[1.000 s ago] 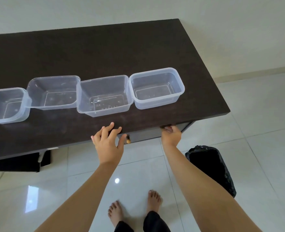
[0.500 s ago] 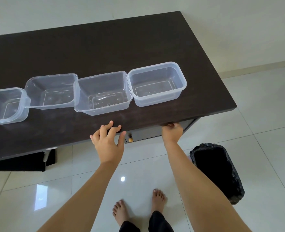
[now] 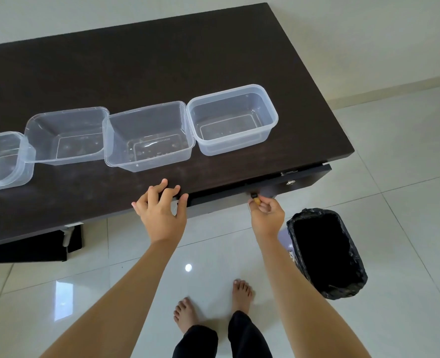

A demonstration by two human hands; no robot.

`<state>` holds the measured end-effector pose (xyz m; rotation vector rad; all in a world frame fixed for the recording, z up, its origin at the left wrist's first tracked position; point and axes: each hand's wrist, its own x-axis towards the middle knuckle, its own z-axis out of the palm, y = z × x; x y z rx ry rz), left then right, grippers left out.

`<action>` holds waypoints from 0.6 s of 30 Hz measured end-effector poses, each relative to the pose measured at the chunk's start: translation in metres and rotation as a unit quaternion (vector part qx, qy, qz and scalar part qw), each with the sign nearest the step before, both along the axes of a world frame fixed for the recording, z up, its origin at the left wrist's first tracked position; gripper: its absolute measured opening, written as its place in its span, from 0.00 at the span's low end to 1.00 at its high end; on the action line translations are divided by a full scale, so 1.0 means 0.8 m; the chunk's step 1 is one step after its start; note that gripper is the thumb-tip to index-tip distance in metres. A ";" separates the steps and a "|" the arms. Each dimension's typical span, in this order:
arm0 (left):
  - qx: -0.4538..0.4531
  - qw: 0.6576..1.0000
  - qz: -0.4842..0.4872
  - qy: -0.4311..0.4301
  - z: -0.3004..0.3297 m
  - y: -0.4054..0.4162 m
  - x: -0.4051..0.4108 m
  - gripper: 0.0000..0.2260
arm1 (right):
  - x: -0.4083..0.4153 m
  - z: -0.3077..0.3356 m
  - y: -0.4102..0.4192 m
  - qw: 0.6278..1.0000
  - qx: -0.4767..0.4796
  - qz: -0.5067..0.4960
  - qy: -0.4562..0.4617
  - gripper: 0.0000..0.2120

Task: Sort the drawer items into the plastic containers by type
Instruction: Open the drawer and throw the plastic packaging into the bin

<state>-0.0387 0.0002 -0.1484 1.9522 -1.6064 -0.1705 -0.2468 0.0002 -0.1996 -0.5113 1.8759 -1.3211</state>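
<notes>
In the head view, the right hand (image 3: 266,215) has its fingers (image 3: 261,202) pinched on the small brass knob (image 3: 256,201) of the drawer (image 3: 291,180), which sits under the front edge of the surface (image 3: 162,60) at about 3 o'clock from the left hand (image 3: 160,210). The left hand rests with fingers released and spread on that edge, grasping nothing. The drawer front looks only slightly out; its contents are hidden, so the items to sort cannot be seen yet. Four clear tubs stand in a row on the surface, all empty: one (image 3: 233,120) at 12 o'clock from the right hand, the next (image 3: 149,136) just beside it at 9 o'clock, another (image 3: 66,135), and the last (image 3: 3,161) cut by the frame edge. To do this well, I judge the pull should be straight toward the body, slow, with the left hand bracing the surface so the tubs do not shift. The bin (image 3: 325,251) on the floor at 5 o'clock from the knob may block a full pull.
</notes>
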 end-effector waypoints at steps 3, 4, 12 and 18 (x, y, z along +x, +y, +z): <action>-0.001 1.000 -0.001 0.001 0.000 -0.001 0.002 0.09 | 0.000 0.000 0.000 1.000 0.004 -0.002 0.001 0.08; -0.001 1.000 -0.002 0.003 0.000 -0.001 0.002 0.09 | 0.000 0.000 0.002 1.000 0.007 -0.006 0.002 0.07; 0.005 1.000 0.003 0.011 0.003 -0.001 0.001 0.09 | -0.011 0.000 0.075 0.998 0.047 -0.044 0.009 0.10; 0.033 0.999 -0.004 0.013 0.013 0.005 -0.002 0.11 | -0.028 0.003 0.115 0.997 0.062 -0.037 -0.004 0.06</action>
